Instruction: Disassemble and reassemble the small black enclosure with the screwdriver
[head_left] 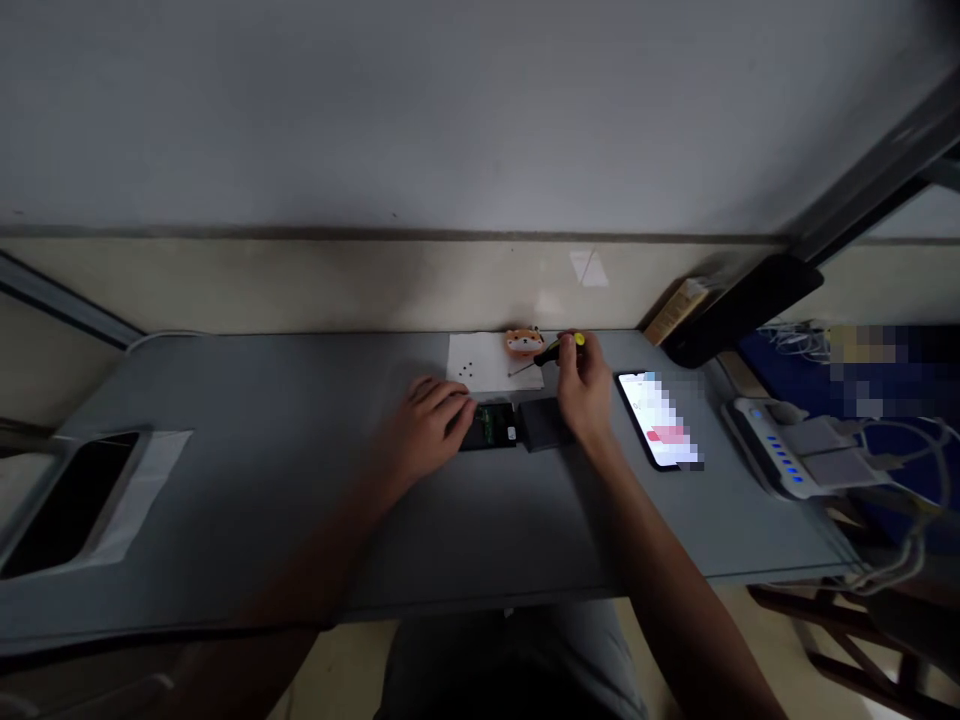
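My right hand [586,388] is closed round the black and yellow handle of a screwdriver [551,352], whose thin shaft points down-left over a white paper [487,378]. Several tiny dark pieces [466,369] lie on that paper. My left hand [436,425] rests on the left end of a black device with a green circuit board [491,424]; its fingers are bent, and whether they grip the device is hard to make out. A dark flat case [544,424] lies just right of the device, below my right hand.
An orange and white animal-faced case [523,342] sits at the paper's back right. To the right are a lit phone [660,420], a power strip [780,450] with plugs, and a long black object [742,310]. A dark-screened tablet [71,505] lies far left on the grey table [247,420].
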